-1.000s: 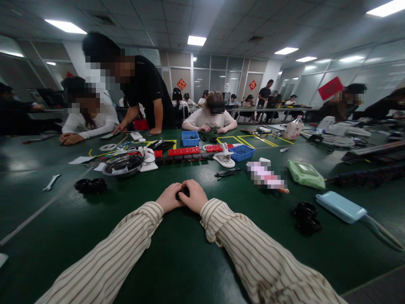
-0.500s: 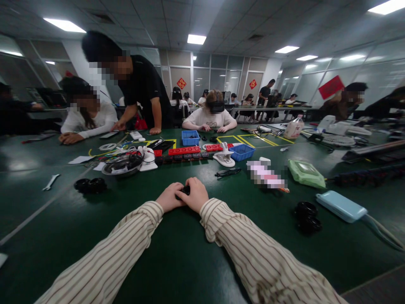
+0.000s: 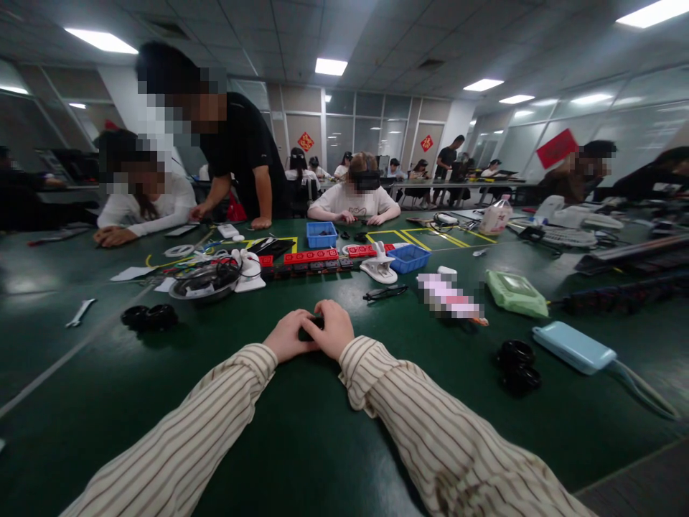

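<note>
Both hands meet low over the green tabletop (image 3: pixel 312 431), in front of me. My left hand (image 3: pixel 286 337) is closed on the left side of a small black part (image 3: pixel 311 329). From the other side my right hand (image 3: pixel 337 332) grips the same part, its thumb across the front. Fingers cover most of it, so its exact kind cannot be made out. Similar dark glossy round parts lie in a pair at the left (image 3: pixel 149 317) and in another stacked pair at the right (image 3: pixel 517 365).
Beyond my hands lie black-framed glasses (image 3: pixel 385 293), a white clip stand (image 3: pixel 380 267), blue bins (image 3: pixel 409 258) and a red-and-black strip (image 3: pixel 317 258). A metal bowl (image 3: pixel 202 287) holds cables. A wrench (image 3: pixel 80 313) is left; green wipes (image 3: pixel 517 293) and a light-blue case (image 3: pixel 575 347) are right. Co-workers sit opposite.
The view has shifted slightly, so the table items sit a little further left. Both hands stay together on the black part, whose visible face looks slightly turned.
</note>
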A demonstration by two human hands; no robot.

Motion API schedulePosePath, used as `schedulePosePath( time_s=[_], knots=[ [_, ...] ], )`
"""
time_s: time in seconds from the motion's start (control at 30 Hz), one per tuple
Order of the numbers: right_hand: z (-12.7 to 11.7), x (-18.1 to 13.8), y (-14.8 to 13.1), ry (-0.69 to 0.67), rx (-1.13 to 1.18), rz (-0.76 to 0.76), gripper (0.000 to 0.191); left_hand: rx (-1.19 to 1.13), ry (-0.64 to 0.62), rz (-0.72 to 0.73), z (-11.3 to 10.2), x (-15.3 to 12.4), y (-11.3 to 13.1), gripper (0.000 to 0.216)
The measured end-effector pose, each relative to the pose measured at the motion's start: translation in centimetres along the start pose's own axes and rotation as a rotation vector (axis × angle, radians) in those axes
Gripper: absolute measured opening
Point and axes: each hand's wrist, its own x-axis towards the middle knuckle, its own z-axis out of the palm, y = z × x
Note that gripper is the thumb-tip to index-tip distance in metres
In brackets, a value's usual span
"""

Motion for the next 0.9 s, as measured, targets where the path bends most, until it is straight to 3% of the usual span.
schedulePosePath(
  time_s=[0.17,0.33,0.53,0.7,0.8,0.9],
  knots=[
    [0.3,0.2,0.2,-0.006,-0.042,0.05,0.026,0.032,0.038,-0.018,-0.1,0.0,0.3,0.035],
    [0.1,-0.1,0.0,-0.053,0.018,-0.06,0.007,0.023,0.006,0.021,-0.1,-0.1,0.1,0.038],
    [-0.4,-0.8,-0.2,-0.092,0.114,-0.143,0.016,0.014,-0.052,0.048,0.0,0.0,-0.3,0.033],
    [-0.1,-0.8,0.0,0.035,0.068,-0.01,0.027,-0.022,-0.003,0.043,0.1,-0.1,-0.1,0.043],
    [0.4,-0.8,0.1,0.045,-0.011,0.101,0.028,-0.008,0.018,0.041,0.2,-0.1,0.3,0.052],
    [0.6,-0.7,-0.1,0.023,-0.06,0.13,0.027,0.05,0.021,0.003,0.3,-0.1,0.5,0.046]
  ],
)
